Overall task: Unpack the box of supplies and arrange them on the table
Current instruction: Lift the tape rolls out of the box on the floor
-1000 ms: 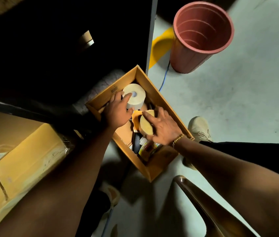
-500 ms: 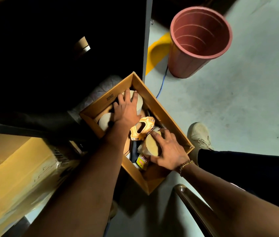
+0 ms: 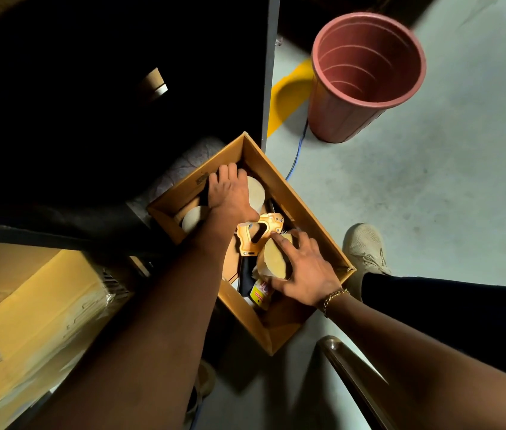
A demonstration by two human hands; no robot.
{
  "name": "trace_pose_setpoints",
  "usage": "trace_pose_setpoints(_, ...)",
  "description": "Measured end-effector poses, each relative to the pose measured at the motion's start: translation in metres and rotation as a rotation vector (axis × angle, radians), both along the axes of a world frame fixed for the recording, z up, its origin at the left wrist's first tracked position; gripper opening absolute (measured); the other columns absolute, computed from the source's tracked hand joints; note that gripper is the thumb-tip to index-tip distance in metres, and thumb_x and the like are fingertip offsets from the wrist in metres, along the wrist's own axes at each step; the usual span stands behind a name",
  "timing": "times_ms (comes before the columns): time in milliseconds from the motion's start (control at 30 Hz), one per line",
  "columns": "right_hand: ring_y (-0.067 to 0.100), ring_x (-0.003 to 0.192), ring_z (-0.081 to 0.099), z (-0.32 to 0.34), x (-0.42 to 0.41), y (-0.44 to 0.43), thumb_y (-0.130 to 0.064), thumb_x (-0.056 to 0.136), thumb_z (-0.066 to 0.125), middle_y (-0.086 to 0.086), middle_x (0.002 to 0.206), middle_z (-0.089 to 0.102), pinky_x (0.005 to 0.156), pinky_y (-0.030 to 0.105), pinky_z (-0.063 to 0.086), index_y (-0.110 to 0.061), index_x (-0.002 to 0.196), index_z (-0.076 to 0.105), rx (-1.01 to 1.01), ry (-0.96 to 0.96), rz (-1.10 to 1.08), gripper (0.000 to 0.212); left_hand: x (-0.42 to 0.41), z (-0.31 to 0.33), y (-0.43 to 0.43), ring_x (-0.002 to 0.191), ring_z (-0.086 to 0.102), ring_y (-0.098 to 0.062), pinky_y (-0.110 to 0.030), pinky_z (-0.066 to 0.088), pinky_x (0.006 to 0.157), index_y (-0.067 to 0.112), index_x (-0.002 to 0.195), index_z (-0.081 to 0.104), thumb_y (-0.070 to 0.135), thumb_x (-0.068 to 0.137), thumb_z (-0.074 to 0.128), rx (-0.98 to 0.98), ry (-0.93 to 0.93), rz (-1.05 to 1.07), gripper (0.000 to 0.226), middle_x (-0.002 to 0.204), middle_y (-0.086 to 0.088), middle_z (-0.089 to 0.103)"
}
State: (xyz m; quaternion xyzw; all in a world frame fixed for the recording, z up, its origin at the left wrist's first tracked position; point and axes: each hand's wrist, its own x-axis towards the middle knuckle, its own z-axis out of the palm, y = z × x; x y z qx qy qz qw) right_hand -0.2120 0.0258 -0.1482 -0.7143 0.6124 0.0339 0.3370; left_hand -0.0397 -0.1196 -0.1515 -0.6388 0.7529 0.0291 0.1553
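Partly hidden: roll (image 3: 256, 195) under L hand (image 3: 230, 193), tape (image 3: 273, 259) under R hand (image 3: 304, 274).

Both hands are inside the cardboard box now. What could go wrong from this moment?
1. The right hand grips the yellowish roll close to the orange tape dispenser; its cutting edge might scratch the fingers.
2. The left hand lies flat on the pale roll, so that roll may slip when lifted.
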Motion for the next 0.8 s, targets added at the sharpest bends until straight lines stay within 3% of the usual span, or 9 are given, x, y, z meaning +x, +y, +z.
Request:
trace_pose_setpoints(100, 0.028, 0.135, 0.027, 0.001, 0.001, -0.004, -0.069, 0.074, 0.060, 0.004, 0.153, 0.015, 0.090, 0.045, 0.054, -0.046, 0.151, 0.004, -0.041, 0.003, -0.001, 0.097, 0.004, -0.005, 0.010, 0.118, 0.044, -0.029, -0.041, 0.043, 0.093, 0.014, 0.133, 0.034, 0.063, 0.052, 0.079, 0.064, 0.111, -0.004, 0.105, 0.133, -0.010, 0.041)
trace_pose_setpoints(200, 0.031, 0.138, 0.022, 0.007, 0.003, -0.007, -0.071, 0.083, 0.050, 0.006, 0.156, 0.011, 0.096, 0.045, 0.049, -0.049, 0.151, 0.000, -0.077, 0.014, -0.001, 0.088, 0.010, -0.005, 0.025, 0.120, 0.046, -0.032, -0.043, 0.051, 0.086, 0.016, 0.138, 0.027, 0.052, 0.057, 0.083, 0.161, 0.280, 0.029, 0.105, 0.136, -0.010, 0.041)
trace_pose_setpoints(400, 0.035, 0.140, 0.022, 0.034, 0.002, -0.005, -0.073, 0.088, 0.034, 0.009, 0.157, 0.016, 0.108, 0.049, 0.038, -0.049, 0.152, 0.002, -0.167, 0.029, -0.021, 0.076, 0.023, 0.026, 0.062, 0.122, 0.043, -0.032, -0.046, 0.051, 0.087, 0.022, 0.145, 0.020, 0.058, 0.061, 0.070, 0.092, 0.325, -0.005, 0.104, 0.140, -0.008, 0.037)
trace_pose_setpoints(633, 0.026, 0.128, 0.039, 0.113, -0.010, 0.002, -0.071, 0.079, 0.044, 0.003, 0.145, 0.039, 0.090, 0.041, 0.050, -0.051, 0.148, 0.025, -0.298, 0.051, 0.009, 0.074, 0.037, 0.118, 0.103, 0.125, 0.038, -0.027, -0.041, 0.047, 0.091, 0.027, 0.153, 0.015, 0.072, 0.066, 0.055, -0.074, 0.310, -0.064, 0.106, 0.138, -0.006, 0.037)
trace_pose_setpoints(800, 0.023, 0.127, 0.041, 0.197, -0.021, 0.012, -0.070, 0.078, 0.046, 0.000, 0.142, 0.045, 0.088, 0.039, 0.050, -0.052, 0.145, 0.032, -0.406, 0.046, 0.070, 0.071, 0.042, 0.214, 0.135, 0.126, 0.035, -0.025, -0.041, 0.046, 0.095, 0.029, 0.154, 0.012, 0.078, 0.065, 0.054, -0.152, 0.322, -0.082, 0.110, 0.138, -0.002, 0.032)
